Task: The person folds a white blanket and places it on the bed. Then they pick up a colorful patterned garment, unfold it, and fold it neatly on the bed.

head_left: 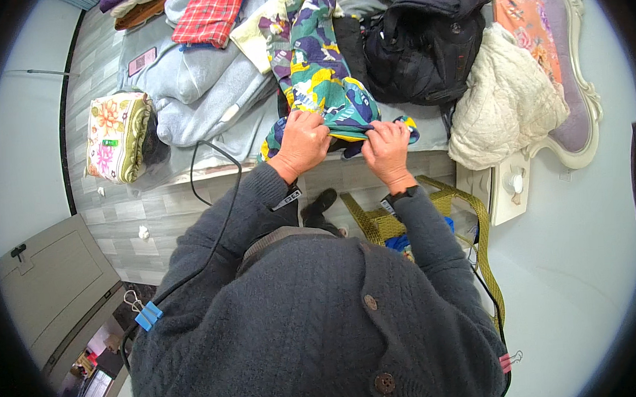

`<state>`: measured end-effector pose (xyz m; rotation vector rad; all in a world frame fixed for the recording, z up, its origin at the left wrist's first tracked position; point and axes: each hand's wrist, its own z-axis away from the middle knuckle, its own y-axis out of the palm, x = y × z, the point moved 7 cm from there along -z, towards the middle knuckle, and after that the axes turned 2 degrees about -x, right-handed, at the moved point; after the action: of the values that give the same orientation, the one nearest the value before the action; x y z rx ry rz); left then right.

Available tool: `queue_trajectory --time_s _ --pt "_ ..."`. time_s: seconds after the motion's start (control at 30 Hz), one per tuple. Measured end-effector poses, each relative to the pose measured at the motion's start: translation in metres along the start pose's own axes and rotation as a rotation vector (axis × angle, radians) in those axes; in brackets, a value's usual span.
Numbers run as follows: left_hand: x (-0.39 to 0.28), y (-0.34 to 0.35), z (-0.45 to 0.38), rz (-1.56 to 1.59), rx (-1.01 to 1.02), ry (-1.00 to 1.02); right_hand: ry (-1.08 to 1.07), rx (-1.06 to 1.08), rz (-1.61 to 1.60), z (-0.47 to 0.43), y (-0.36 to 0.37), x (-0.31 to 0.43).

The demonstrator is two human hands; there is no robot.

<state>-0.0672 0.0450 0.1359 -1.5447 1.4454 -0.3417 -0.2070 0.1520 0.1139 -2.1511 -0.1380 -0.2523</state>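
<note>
A green, yellow and purple patterned garment [317, 65] lies lengthwise over the near edge of the bed. My left hand [303, 143] grips its near edge on the left, fingers curled over the cloth. On the right, my right hand [388, 150] pinches the same edge, with a stretch of fabric between the two hands. Parts of the garment stick out beyond both hands. Beneath its top part, pale yellow cloth [252, 39] shows. A black backpack [426, 45] rests just right of the garment. My fingertips are partly hidden in the cloth.
Grey blankets [212, 91], a folded red plaid cloth [209, 17] and a pink phone [143, 61] lie on the bed's left. A packed floral textile [116, 138] sits at its left corner. Right are a cream quilt [505, 100] and a woven chair [475, 207]. A black cable [228, 213] hangs by my left arm.
</note>
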Motion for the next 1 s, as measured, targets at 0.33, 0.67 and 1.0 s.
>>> queue_trajectory --time_s 0.33,0.67,1.0 --pt "-0.102 -0.155 -0.14 0.15 -0.187 0.202 -0.422 -0.381 0.175 -0.16 -0.243 0.018" --pt "-0.17 -0.218 -0.234 0.255 -0.181 0.228 -0.711 -0.527 0.568 -0.219 -0.377 0.064" --pt "-0.236 -0.207 -0.256 0.31 -0.228 0.416 -0.616 -0.267 0.831 -0.199 -0.421 0.056"
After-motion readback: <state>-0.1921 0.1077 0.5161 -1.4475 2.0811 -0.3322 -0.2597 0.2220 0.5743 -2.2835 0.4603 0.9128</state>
